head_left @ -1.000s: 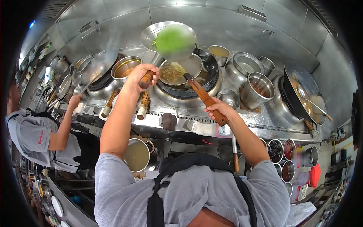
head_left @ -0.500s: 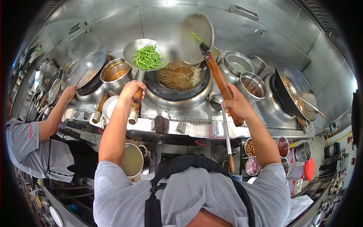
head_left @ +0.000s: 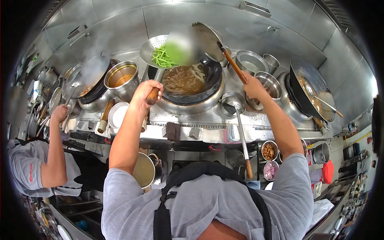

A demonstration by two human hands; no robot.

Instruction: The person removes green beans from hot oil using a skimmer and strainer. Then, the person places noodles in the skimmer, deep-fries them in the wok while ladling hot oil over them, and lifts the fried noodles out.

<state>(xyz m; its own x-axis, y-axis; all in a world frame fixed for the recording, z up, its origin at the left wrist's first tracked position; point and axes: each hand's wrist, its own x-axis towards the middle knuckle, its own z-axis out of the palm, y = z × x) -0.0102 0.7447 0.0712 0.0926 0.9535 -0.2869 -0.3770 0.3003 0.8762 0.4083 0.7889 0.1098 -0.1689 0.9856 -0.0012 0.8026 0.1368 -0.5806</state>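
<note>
Green beans [head_left: 162, 59] sit in your perforated strainer [head_left: 146, 47] at the wok's [head_left: 215, 78] 11 o'clock, the rest lost in blur; whether the strainer touches the wok rim, you cannot tell. Step in hand, as judged: holding the beans up out of the brown liquid [head_left: 182, 82]. The next move would call for the strainer kept level and the tilted round metal utensil [head_left: 206, 39], at the wok's 1 o'clock, kept clear of it. Pose: your left hand [head_left: 145, 93], at 8 o'clock, has its grip clamped on the strainer's wooden handle; your right hand [head_left: 253, 88], at 3 o'clock, is clamped on the utensil's handle, which points to 11 o'clock. Both arms reach forward.
</note>
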